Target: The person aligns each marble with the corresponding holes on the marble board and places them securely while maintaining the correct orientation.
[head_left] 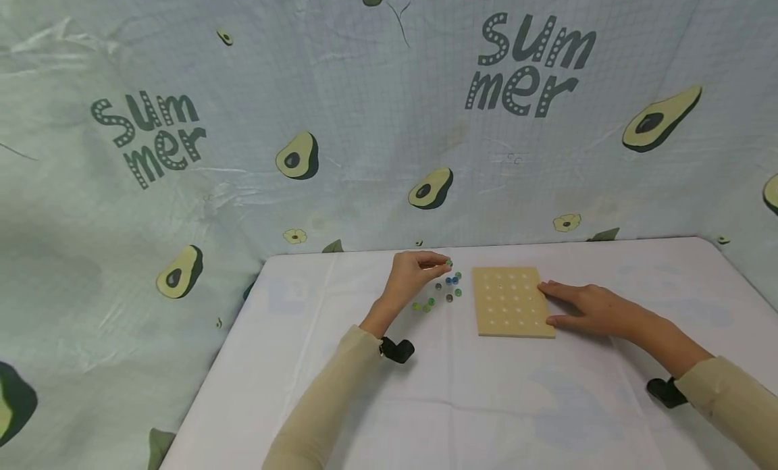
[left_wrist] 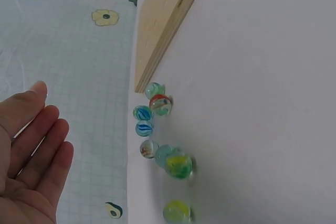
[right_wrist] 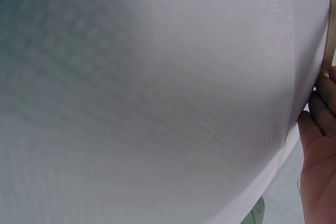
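Note:
My left hand [head_left: 408,279] is raised over the table and pinches a green glass marble [head_left: 449,262] between thumb and fingertips. From the left wrist view, the left hand [left_wrist: 34,150] hides that marble. Below it, several loose marbles, among them a blue-striped marble [left_wrist: 144,127] and a yellow-green marble [left_wrist: 179,166], lie on the cloth. To their right lies a flat square wooden board [head_left: 513,325] with rows of small round hollows. My right hand [head_left: 598,311] touches the board's right edge with thumb and fingers extended. In its own wrist view, that hand [right_wrist: 320,145] shows only partly.
A white cloth [head_left: 486,402] covers the table. Behind it hangs a pale curtain [head_left: 365,119] printed with avocados and lettering. Black camera straps sit on both wrists, the left strap [head_left: 397,350] close above the cloth.

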The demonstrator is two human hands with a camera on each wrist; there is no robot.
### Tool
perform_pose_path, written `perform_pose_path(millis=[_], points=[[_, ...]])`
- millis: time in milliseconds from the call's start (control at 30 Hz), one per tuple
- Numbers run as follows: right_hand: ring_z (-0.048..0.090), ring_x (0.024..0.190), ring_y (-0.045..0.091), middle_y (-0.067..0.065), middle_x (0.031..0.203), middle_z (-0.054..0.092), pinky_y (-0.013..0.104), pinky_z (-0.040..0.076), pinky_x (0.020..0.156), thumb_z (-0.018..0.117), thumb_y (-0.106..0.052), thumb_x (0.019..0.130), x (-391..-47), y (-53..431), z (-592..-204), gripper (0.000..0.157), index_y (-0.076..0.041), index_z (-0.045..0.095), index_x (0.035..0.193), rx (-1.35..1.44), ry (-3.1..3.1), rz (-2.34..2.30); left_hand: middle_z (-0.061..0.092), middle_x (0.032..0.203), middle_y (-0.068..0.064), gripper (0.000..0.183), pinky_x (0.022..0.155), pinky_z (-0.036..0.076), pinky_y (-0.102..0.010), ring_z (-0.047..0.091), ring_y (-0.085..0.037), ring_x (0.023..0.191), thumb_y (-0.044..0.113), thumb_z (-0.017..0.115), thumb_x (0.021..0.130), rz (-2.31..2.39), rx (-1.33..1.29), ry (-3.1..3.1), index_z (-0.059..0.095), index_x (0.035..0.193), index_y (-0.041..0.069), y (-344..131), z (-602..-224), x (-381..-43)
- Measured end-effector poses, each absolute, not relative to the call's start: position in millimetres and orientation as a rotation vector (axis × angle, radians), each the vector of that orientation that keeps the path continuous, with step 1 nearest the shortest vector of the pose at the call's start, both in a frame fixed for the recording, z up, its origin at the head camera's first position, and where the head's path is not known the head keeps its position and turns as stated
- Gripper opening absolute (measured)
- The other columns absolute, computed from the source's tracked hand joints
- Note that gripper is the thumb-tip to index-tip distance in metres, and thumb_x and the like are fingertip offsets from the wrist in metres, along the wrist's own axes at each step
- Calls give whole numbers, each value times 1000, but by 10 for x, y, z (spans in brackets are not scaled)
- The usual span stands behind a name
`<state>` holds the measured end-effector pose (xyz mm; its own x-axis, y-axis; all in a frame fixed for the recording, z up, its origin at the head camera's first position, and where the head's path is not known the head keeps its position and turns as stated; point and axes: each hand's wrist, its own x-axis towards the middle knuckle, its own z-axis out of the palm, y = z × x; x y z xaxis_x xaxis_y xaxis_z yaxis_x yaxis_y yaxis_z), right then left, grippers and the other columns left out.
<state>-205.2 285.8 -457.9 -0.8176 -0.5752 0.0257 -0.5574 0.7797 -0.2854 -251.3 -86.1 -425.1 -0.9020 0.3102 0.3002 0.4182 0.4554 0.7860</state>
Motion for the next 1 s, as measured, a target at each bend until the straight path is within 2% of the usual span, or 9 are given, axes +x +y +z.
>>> perform_pose_path(millis=[200, 467, 700, 1000], points=[[56, 128, 43, 26, 145, 53, 57, 49, 100, 66, -57, 94, -2045, 2856, -4581, 78, -2, 51, 148, -946, 2908, -427, 78, 106, -4, 22, 89, 57, -25, 73, -17, 104, 22, 79, 90, -1417, -626, -2567, 81, 108, 9, -687, -4305, -2580], [56, 128, 43, 26, 145, 53, 57, 49, 99, 67, -57, 93, -2038, 2852, -4561, 79, -1, 52, 147, -943, 2897, -430, 78, 108, 1, 23, 90, 55, -23, 71, -13, 108, 26, 79, 89, -1341, -527, -2691, 82, 108, 14, -481, -4444, -2657], [59, 125, 42, 24, 142, 56, 54, 52, 97, 70, -56, 91, -2076, 2838, -4553, 77, -2, 56, 144, -970, 2903, -430, 78, 102, 1, 20, 84, 55, -20, 72, -12, 100, 22, 79, 88, -1380, -476, -2642, 82, 106, 12, -332, -4598, -2689], [59, 125, 42, 25, 140, 58, 54, 52, 96, 71, -57, 89, -2111, 2813, -4547, 78, -1, 58, 142, -958, 2906, -414, 79, 95, 2, 14, 74, 53, -16, 69, -4, 87, 17, 80, 89, -1422, -386, -2623, 83, 101, 12, -92, -4599, -2704]])
